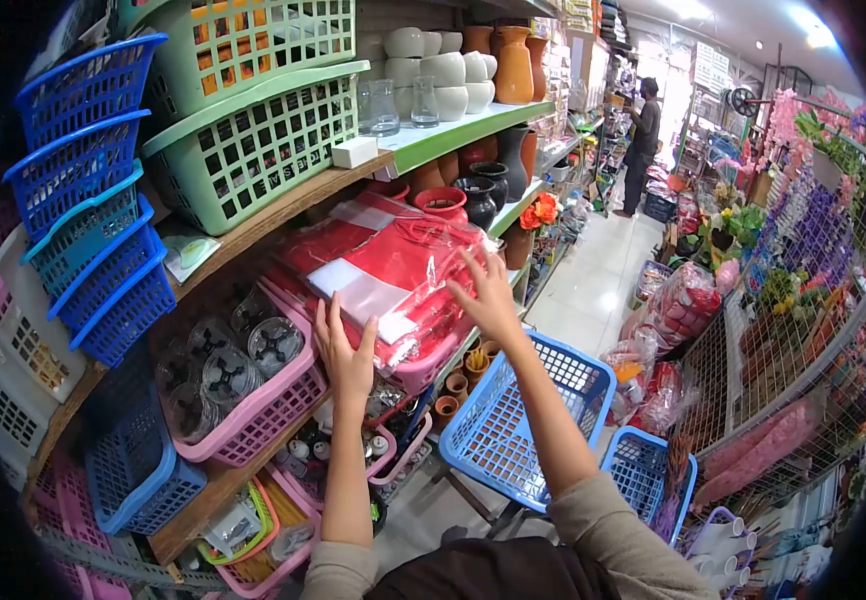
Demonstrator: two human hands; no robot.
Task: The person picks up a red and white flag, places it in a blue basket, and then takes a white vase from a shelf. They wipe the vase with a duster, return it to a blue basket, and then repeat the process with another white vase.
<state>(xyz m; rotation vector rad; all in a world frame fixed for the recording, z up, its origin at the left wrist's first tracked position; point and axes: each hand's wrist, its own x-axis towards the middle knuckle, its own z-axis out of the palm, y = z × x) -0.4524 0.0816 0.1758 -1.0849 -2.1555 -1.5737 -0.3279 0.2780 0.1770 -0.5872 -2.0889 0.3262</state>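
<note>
Red packets (378, 258) lie between left grip (348, 362) and right grip (491, 302).

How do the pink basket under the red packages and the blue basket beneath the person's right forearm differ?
Colour: the pink basket is pink; the blue basket is blue.
Load: red packages are heaped over the pink basket, while the blue basket shows its latticed bottom.
View: the pink basket is mostly hidden; the blue basket is largely visible.
Shared: both are single-coloured baskets.
</note>
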